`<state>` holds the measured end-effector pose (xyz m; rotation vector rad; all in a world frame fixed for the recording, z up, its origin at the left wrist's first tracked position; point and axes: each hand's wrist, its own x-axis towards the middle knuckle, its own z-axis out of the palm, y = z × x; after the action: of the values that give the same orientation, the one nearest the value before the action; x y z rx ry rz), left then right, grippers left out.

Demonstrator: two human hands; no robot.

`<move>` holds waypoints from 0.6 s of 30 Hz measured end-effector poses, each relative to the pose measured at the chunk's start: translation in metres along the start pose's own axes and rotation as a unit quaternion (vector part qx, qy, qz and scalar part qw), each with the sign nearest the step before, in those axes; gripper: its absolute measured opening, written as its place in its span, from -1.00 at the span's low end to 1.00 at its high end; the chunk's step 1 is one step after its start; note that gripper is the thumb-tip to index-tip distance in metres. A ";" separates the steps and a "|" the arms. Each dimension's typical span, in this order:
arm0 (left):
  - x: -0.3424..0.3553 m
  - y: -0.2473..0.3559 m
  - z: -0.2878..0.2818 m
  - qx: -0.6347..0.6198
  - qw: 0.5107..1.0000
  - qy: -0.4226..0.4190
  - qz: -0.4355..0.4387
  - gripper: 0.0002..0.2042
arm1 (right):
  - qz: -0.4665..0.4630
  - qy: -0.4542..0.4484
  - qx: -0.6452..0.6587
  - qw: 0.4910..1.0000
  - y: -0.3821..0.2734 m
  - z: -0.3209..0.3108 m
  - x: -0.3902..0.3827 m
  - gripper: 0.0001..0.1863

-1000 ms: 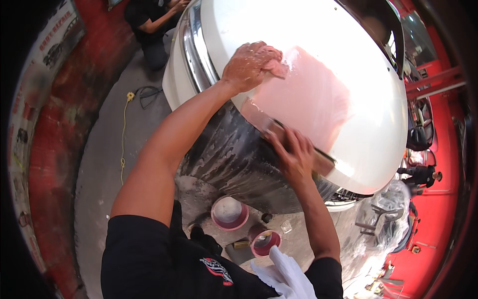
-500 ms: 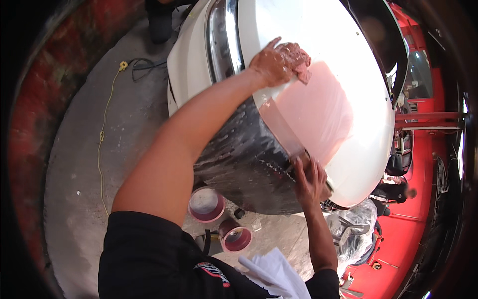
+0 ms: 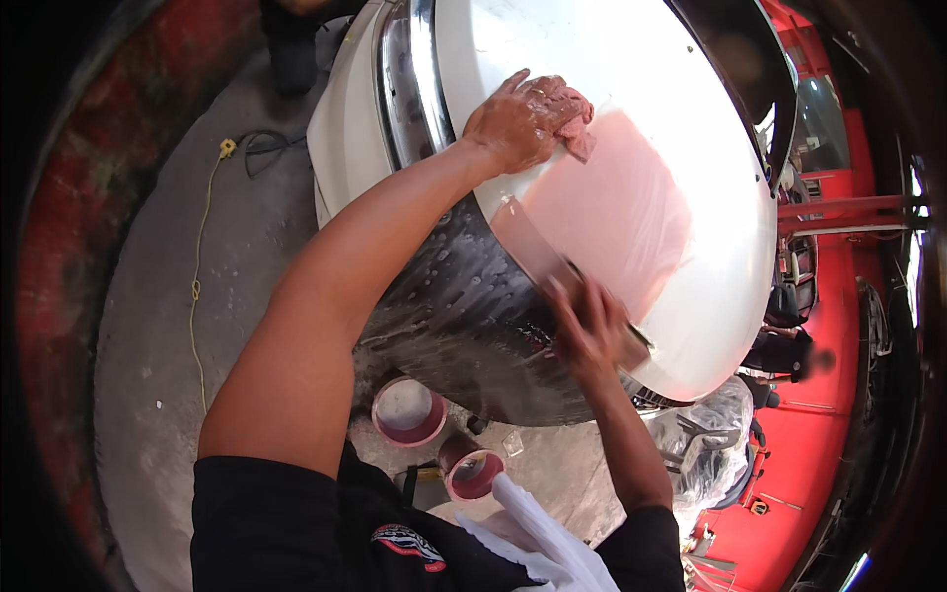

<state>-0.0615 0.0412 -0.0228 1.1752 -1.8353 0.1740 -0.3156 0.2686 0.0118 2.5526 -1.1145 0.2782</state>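
A white car body panel (image 3: 715, 286) fills the middle of the view, with a broad pink filler patch (image 3: 617, 212) on it. My left hand (image 3: 518, 123) rests on the white paint just above the patch, wet and closed round a crumpled pink cloth (image 3: 580, 138). Lower down, my right hand (image 3: 590, 321) grips a sanding block (image 3: 631, 350) and presses it along the panel's edge; motion smears hand and block slightly. From that edge a dark, wet surface (image 3: 444, 286) slopes down, streaked with pale runs and drops.
Two pinkish-red buckets, one (image 3: 410, 419) beside the other (image 3: 472, 472), stand on the floor under the car. A yellow cord (image 3: 197, 286) runs along the floor at left. Plastic-wrapped parts (image 3: 705, 429) lie at right, and a person in dark clothes (image 3: 779, 353) is beyond.
My right hand has moved up and left along the edge with the sanding block. My left hand keeps its place on the panel, while the whole view has shifted slightly.
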 end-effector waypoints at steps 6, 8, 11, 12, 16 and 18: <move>0.001 0.005 -0.009 -0.019 1.000 -0.018 0.017 -0.53 | 0.026 0.011 0.008 1.000 0.009 0.003 -0.004 -0.25; -0.002 0.008 -0.009 -0.005 1.000 -0.020 0.004 -0.54 | 0.029 0.020 0.001 0.999 0.038 -0.006 -0.065 -0.28; 0.003 0.007 -0.014 0.017 0.999 -0.045 0.001 -0.54 | 0.004 0.032 -0.013 0.999 0.033 -0.001 -0.028 -0.24; 0.006 0.010 -0.011 0.023 0.998 -0.055 0.001 -0.53 | -0.002 0.033 -0.018 0.999 0.027 0.004 -0.008 -0.22; -0.003 0.005 0.010 0.040 0.999 -0.003 0.027 -0.57 | 0.033 -0.003 0.058 0.998 -0.002 -0.001 0.061 -0.21; -0.005 -0.003 -0.005 0.054 0.998 0.004 0.026 -0.59 | 0.029 0.029 0.029 0.999 0.020 0.007 -0.015 -0.26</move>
<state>-0.0552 0.0452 -0.0244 1.2001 -1.8702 0.3112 -0.3405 0.2632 0.0055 2.5482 -1.1779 0.4019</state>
